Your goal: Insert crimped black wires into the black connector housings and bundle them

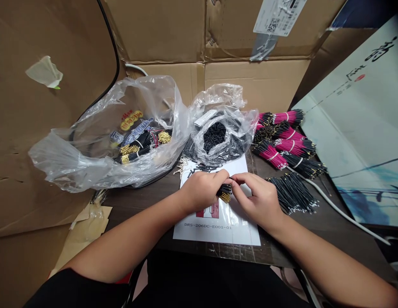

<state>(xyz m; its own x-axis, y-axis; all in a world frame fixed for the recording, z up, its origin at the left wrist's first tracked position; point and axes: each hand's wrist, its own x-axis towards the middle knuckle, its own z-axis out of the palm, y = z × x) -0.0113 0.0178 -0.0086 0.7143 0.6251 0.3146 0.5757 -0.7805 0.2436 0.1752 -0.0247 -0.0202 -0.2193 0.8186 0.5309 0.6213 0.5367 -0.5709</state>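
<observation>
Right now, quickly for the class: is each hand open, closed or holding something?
Left hand: closed around a bundle of black, gold-tipped wires.
Right hand: pinched closed beside it; anything held cannot be told.

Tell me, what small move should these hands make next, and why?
Perhaps the right hand should ease one strand apart from the bundle of gold-ended black wires, because the left hand grips that bundle firmly and the right fingertips meet close by its upper edge. What they pinch, if anything, is too small to tell.
</observation>
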